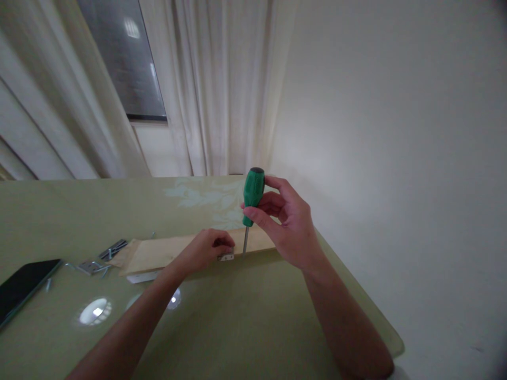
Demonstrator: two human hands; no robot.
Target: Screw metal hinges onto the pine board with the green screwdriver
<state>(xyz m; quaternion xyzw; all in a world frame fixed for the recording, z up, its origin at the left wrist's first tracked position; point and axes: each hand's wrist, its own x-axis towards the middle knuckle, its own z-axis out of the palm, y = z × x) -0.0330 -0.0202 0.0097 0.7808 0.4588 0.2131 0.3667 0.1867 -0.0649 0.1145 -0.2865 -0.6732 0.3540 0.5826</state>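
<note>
A screwdriver with a green handle stands nearly upright in my right hand, its thin metal shaft pointing down. The tip is by the front edge of a pale wooden board; whether it touches the wood I cannot tell. Just left of the shaft, my left hand has its fingers closed on a small metal hinge at the board's edge. Part of the hinge is hidden under those fingers.
Loose hinges and several screws lie at the board's left end. A dark phone rests at far left. Something white sits under the board. The table's right edge runs along the wall; curtains hang behind.
</note>
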